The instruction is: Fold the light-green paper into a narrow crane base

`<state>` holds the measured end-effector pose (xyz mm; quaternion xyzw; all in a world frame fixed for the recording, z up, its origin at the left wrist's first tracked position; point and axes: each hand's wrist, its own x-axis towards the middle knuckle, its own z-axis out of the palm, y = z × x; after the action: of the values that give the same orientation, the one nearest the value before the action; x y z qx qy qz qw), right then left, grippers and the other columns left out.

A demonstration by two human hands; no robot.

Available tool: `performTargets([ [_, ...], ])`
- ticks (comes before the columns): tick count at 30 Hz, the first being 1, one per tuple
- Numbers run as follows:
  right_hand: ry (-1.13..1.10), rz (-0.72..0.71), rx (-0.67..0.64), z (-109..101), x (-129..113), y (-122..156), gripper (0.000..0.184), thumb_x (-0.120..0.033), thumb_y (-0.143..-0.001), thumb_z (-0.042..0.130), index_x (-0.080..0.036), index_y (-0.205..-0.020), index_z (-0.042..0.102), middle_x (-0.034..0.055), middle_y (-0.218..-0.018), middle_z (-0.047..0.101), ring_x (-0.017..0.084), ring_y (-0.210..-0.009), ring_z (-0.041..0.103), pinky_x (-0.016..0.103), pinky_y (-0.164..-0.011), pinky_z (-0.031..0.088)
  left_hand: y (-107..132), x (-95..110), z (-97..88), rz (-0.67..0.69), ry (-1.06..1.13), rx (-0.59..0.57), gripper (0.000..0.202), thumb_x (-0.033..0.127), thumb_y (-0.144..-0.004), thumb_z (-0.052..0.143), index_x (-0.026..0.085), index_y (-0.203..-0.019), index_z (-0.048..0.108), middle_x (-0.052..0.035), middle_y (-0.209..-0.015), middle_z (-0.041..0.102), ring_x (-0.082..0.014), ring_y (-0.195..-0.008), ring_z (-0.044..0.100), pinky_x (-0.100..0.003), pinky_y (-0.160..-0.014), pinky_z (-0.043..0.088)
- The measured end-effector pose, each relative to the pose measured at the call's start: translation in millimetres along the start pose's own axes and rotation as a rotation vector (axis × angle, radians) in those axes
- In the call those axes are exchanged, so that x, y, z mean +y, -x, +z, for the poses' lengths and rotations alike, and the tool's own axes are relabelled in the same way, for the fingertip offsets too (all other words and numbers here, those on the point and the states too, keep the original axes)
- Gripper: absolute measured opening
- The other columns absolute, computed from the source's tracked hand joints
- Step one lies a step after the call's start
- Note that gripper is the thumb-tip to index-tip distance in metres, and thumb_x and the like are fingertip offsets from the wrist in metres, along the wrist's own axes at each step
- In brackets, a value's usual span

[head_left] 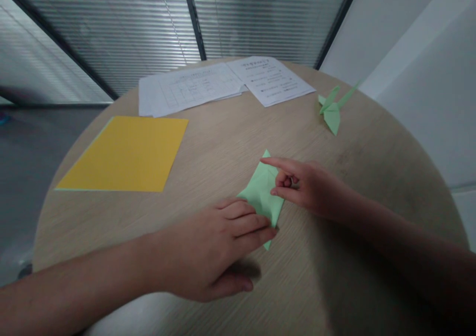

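Observation:
A small folded piece of light green paper (261, 190) lies near the middle of the round wooden table (223, 142). My left hand (219, 244) rests flat on the paper's near end, fingers stretched out and pressing it down. My right hand (301, 185) is at the paper's right edge. Its index finger points along the upper fold toward the far tip, its thumb lies against the edge, and the other fingers are curled in. A finished green paper crane (332, 109) stands at the far right of the table.
A stack of yellow square paper (126, 152) with a green sheet beneath lies at the left. Printed white sheets (223, 83) lie at the far edge. Window blinds (148, 19) run behind the table, and a white wall (427, 78) stands at the right.

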<state>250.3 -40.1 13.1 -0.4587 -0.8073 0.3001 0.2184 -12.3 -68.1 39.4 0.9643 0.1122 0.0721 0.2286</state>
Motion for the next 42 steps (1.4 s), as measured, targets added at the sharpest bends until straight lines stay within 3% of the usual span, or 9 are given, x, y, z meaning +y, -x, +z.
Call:
performTargets([
  [5, -0.003, -0.016, 0.007, 0.4, 1.7, 0.1, 0.062, -0.016, -0.087, 0.070, -0.019, -0.148, 0.057, -0.0031, -0.076, 0.070, 0.013, -0.064, 0.060, 0.027, -0.068, 0.048, -2.2, 0.0, 2.7, -0.007, -0.052, -0.016, 0.053, 0.045, -0.098, 0.065, 0.017, -0.142, 0.061, -0.0124, -0.130, 0.068, -0.0325, -0.123, 0.061, -0.049, -0.114, 0.043],
  [11, -0.022, -0.030, 0.003, 1.6, 3.3, -0.3, 0.061, -0.014, -0.087, 0.068, -0.016, -0.147, 0.057, -0.0027, -0.076, 0.069, 0.013, -0.065, 0.060, 0.026, -0.067, 0.049, -0.8, -5.3, 5.1, 0.021, -0.078, 0.039, 0.048, 0.043, -0.099, 0.065, 0.019, -0.141, 0.063, -0.0167, -0.149, 0.060, -0.0348, -0.142, 0.052, -0.050, -0.119, 0.040],
  [19, -0.009, -0.058, -0.006, 2.1, 5.9, 0.2, 0.058, -0.016, -0.090, 0.065, -0.016, -0.147, 0.056, -0.0022, -0.077, 0.068, 0.014, -0.066, 0.060, 0.027, -0.069, 0.050, -1.2, -7.8, 5.1, 0.033, -0.060, 0.015, 0.048, 0.045, -0.100, 0.062, 0.018, -0.140, 0.063, -0.0185, -0.146, 0.062, -0.0357, -0.141, 0.054, -0.053, -0.117, 0.043],
  [22, 0.032, -0.100, 0.025, 3.4, 7.2, 2.0, 0.057, -0.017, -0.091, 0.064, -0.019, -0.147, 0.057, 0.0007, -0.085, 0.070, 0.017, -0.074, 0.065, 0.031, -0.076, 0.053, -1.0, -7.8, 5.4, 0.027, -0.043, 0.041, 0.046, 0.043, -0.099, 0.064, 0.018, -0.138, 0.064, -0.0175, -0.144, 0.064, -0.0346, -0.139, 0.056, -0.052, -0.117, 0.043],
  [25, 0.066, -0.134, 0.152, 6.2, 3.7, 7.6, 0.055, -0.021, -0.094, 0.062, -0.022, -0.148, 0.054, 0.0086, -0.108, 0.074, 0.024, -0.097, 0.070, 0.041, -0.091, 0.056, -1.0, -8.2, 5.5, 0.032, -0.038, 0.055, 0.047, 0.043, -0.099, 0.064, 0.019, -0.139, 0.064, -0.0174, -0.143, 0.064, -0.0344, -0.139, 0.056, -0.052, -0.116, 0.044],
  [28, 0.147, -0.147, 0.247, 11.8, -2.5, 19.8, 0.064, -0.026, -0.094, 0.064, -0.025, -0.155, 0.044, 0.0161, -0.142, 0.064, 0.033, -0.131, 0.060, 0.057, -0.110, 0.048, -0.8, -9.2, 5.7, 0.042, -0.040, 0.058, 0.048, 0.044, -0.098, 0.065, 0.018, -0.139, 0.063, -0.0173, -0.142, 0.065, -0.0347, -0.138, 0.057, -0.053, -0.117, 0.044],
  [32, 0.298, -0.071, 0.203, 23.4, -3.4, 40.0, 0.085, -0.036, -0.090, 0.072, -0.023, -0.163, 0.029, 0.0197, -0.159, 0.048, 0.039, -0.151, 0.040, 0.063, -0.119, 0.038, 0.2, -11.1, 6.9, 0.051, -0.052, 0.061, 0.049, 0.044, -0.098, 0.067, 0.019, -0.140, 0.063, -0.0165, -0.146, 0.063, -0.0348, -0.139, 0.055, -0.053, -0.118, 0.042],
  [37, 0.339, 0.009, 0.198, 31.9, 2.2, 48.2, 0.090, -0.037, -0.091, 0.070, -0.022, -0.166, 0.022, 0.0205, -0.165, 0.041, 0.040, -0.157, 0.028, 0.065, -0.123, 0.031, 0.4, -12.6, 7.3, 0.051, -0.050, 0.044, 0.048, 0.043, -0.098, 0.066, 0.020, -0.140, 0.063, -0.0162, -0.148, 0.060, -0.0348, -0.140, 0.054, -0.054, -0.118, 0.042],
  [42, 0.320, 0.052, 0.176, 32.7, 0.5, 45.5, 0.092, -0.034, -0.093, 0.065, -0.027, -0.169, 0.015, 0.0180, -0.167, 0.039, 0.040, -0.158, 0.025, 0.068, -0.123, 0.027, -0.5, -11.7, 5.9, 0.027, -0.059, 0.018, 0.047, 0.045, -0.100, 0.063, 0.020, -0.139, 0.065, -0.0196, -0.145, 0.061, -0.0350, -0.141, 0.053, -0.054, -0.117, 0.044],
])
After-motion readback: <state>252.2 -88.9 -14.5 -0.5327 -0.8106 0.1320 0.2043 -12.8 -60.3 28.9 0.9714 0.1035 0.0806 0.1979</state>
